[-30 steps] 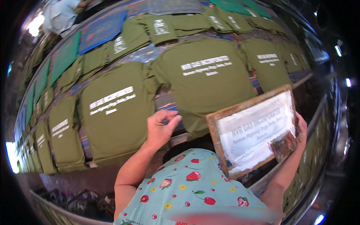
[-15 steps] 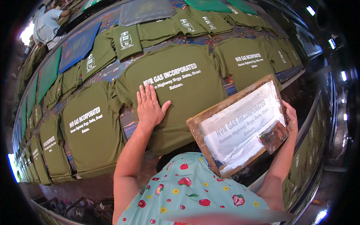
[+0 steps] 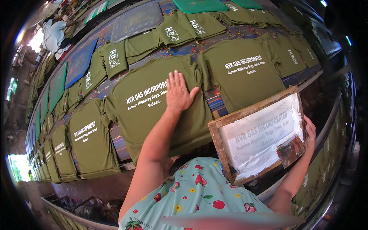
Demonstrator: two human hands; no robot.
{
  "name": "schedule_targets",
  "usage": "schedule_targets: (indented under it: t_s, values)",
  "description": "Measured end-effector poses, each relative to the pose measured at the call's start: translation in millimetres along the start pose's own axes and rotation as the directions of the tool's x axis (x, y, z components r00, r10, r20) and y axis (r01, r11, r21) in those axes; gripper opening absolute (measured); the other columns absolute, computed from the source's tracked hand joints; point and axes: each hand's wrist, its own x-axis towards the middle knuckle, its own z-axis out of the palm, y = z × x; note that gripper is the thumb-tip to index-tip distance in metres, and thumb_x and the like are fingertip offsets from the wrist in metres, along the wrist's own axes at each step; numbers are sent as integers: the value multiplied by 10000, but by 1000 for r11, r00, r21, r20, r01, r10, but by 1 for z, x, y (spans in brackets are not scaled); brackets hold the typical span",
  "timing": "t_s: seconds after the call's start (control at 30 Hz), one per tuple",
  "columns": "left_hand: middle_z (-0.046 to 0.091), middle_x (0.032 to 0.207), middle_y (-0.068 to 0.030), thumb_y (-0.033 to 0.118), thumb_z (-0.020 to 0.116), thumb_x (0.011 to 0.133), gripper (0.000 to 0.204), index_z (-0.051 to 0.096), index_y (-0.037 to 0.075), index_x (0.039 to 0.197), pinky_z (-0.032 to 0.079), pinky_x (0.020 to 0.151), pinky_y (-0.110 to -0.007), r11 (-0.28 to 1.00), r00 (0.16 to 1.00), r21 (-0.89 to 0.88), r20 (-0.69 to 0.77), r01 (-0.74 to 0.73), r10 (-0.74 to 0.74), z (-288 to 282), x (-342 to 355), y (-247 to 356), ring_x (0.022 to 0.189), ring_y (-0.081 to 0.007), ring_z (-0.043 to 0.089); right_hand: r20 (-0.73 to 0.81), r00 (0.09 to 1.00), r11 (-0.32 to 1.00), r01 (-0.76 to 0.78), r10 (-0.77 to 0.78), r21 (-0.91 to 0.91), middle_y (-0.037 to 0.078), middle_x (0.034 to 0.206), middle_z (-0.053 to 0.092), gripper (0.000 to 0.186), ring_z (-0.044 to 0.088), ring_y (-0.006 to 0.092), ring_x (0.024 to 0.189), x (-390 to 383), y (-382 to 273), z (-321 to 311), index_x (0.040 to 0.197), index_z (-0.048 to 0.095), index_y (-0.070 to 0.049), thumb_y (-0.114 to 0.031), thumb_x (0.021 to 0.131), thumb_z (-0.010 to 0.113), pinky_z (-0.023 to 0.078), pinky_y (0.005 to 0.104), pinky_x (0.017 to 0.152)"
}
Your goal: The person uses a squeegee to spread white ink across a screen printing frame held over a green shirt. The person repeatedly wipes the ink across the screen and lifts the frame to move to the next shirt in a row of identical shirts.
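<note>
Closest, tilted at the near edge of the desk (image 3: 217,105): wooden-framed screen (image 3: 255,136), clasped at its right side by the curled grip of the right hand (image 3: 309,132), with brown block (image 3: 290,152) and white paste (image 3: 250,163) aboard. Could spill either onto the neighbouring shirt (image 3: 249,88) if tipped. Farther in, fingers spread, flat and empty: left hand (image 3: 179,92), over the end of white lettering (image 3: 143,97) on an olive shirt (image 3: 147,119). Might smear it by sliding, if damp; cannot tell. Toward the far edge: folded shirts (image 3: 122,50), grey mat (image 3: 137,22).
</note>
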Motion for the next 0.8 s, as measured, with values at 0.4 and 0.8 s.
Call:
schedule_targets:
  t_s: [0.4,0.8]
  values:
    - [676,1461,-246,174,759,1003,580,601,-28,1523,468,1203,-480,460,980,-869,-197,-180,12,-34,-104,52,1368,-397,632,-5,1000,994,5,-5,112,192,1550,614,840,578,295,1431,-31,23,-26,1588,510,114,-477,1028,717,373,413,1257]
    - [727,1281,-90,148,630,1147,662,331,14,1722,577,1046,-348,-65,630,-830,366,553,685,-125,-237,17,1119,-152,684,41,999,999,-10,8,45,175,1518,645,707,622,270,1389,-48,-22,48,1581,520,102,-415,1115,638,443,406,1210]
